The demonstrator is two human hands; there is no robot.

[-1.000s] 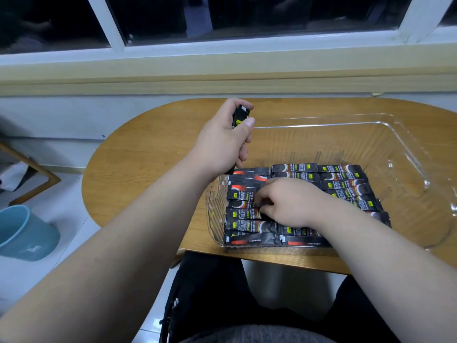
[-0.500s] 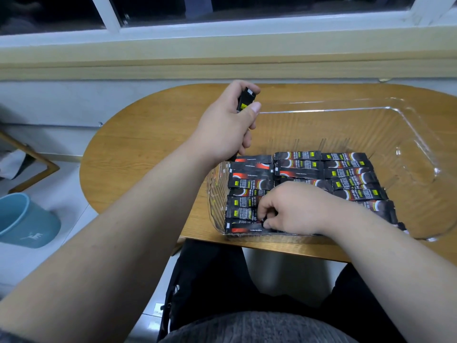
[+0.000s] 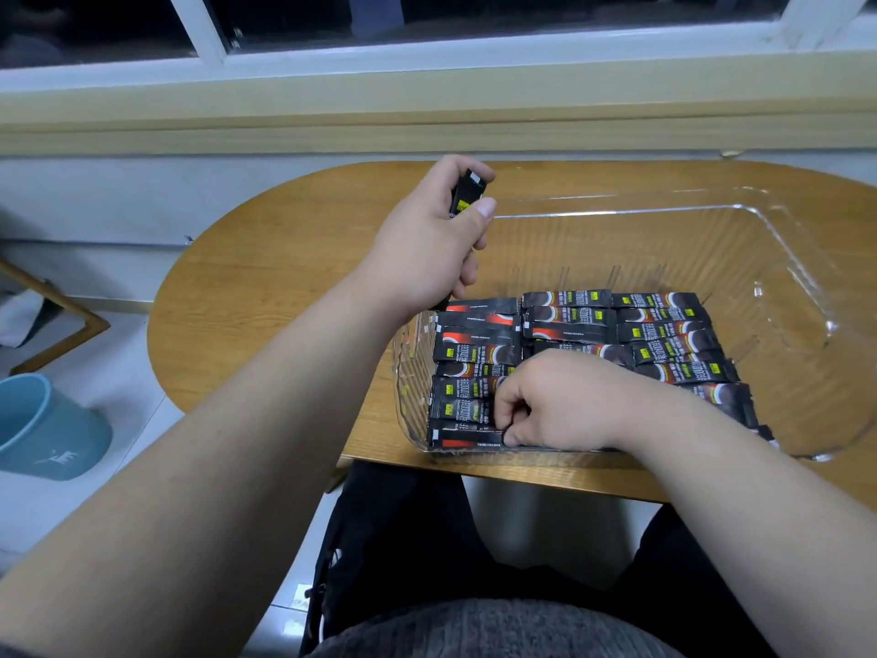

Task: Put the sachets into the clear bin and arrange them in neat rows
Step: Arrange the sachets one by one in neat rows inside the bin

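The clear bin (image 3: 778,216) sits on the table (image 3: 284,277). Black sachets (image 3: 564,315) lie flat in its left and near part, in three rows side by side. The far right part of the bin has none.

The right hand (image 3: 555,401) is down in the near left corner of the bin. Its fingers (image 3: 515,436) are curled and pinch the near sachet (image 3: 467,439), the one with the red stripe, right by the near wall. I think the step now is making that sachet lie straight in its row.

The left hand (image 3: 427,249) is up over the far left corner of the bin. Its fingers are closed tight around some spare sachets (image 3: 467,194), held standing up.

Next, I think one spare sachet should be laid flat beside the others, with the ends lined up.
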